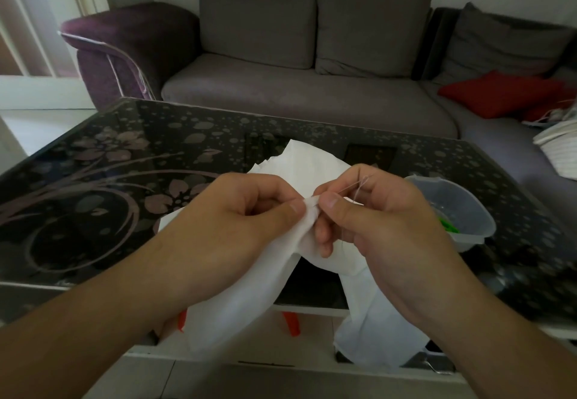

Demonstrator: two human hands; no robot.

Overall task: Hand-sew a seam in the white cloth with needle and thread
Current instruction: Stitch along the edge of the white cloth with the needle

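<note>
Glass table (125, 161); hands pinch white cloth (312, 161); needle possibly hidden.

Dim, soft daylight from the left window (37, 23), slight blur overall, wide-angle bending at edges

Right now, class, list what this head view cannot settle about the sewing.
- Needle: too small, hidden between the right hand fingertips.
- Stitches on the white cloth: fold covered by both thumbs; left hand pinches it.
- Plastic bowl contents: only a green bit shows past the wrist.
- Thread: faint, its end lost.
</note>
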